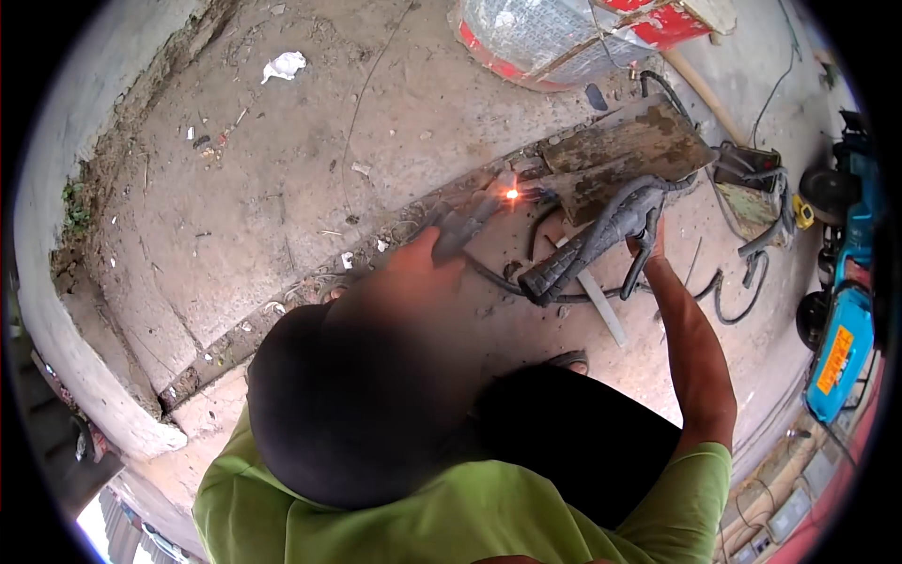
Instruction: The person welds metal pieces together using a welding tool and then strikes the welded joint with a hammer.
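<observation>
My right hand (650, 246) is closed around the lever-like handle of a dark taped tool (601, 235), whose thick body slants down to the left. My left hand (421, 256) is closed on a grey flat piece (460, 227) that points up and right. Just past that piece, a bright orange glowing spot (512, 195) burns low over the ground. A dark, blurred rounded shape (348, 404) hides most of my left forearm. Beside the tool lies a stained wooden board (629, 150). Under the tool, a pale flat strip (601, 305) sticks out.
A grey and red container (545, 42) stands at the back, near a wooden handle (705, 99). Black cable (723, 305) loops over the floor. A blue machine with wheels (836, 329) is far right. A low concrete wall (70, 338) curves along the left. White scrap (284, 66) lies back left.
</observation>
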A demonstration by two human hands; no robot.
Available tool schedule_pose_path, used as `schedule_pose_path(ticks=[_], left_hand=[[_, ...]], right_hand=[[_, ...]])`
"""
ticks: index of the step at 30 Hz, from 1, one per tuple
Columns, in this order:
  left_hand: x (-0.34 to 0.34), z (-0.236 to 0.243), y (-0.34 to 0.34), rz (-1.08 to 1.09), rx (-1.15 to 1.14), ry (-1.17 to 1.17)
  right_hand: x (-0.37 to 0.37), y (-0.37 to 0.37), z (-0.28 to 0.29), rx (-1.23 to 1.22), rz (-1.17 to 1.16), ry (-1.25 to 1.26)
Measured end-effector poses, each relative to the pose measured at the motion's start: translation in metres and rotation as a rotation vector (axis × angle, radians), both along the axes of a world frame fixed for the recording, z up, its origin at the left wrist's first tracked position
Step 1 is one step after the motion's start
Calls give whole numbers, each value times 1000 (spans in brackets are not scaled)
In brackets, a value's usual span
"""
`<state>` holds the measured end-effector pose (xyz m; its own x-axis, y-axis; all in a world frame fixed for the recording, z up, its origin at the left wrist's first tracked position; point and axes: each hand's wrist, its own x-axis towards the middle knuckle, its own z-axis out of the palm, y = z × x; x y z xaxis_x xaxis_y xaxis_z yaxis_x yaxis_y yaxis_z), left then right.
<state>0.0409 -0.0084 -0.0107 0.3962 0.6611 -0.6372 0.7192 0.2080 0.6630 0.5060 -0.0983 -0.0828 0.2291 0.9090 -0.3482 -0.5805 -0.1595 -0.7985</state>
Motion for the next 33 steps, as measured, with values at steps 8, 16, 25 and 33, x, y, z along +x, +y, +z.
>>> schedule_pose_path(ticks=[8, 16, 25, 33], left_hand=[[-1, -2, 0, -13, 19, -19], [0, 0, -1, 7, 71, -19], [2, -2, 1, -13, 29, -44], [3, -1, 1, -33, 21, -32]], right_hand=[[-5, 2, 1, -58, -110, 114], [-3, 1, 6, -164, 39, -370], [0, -4, 7, -50, 45, -159], [-8, 0, 13, 17, 14, 0]])
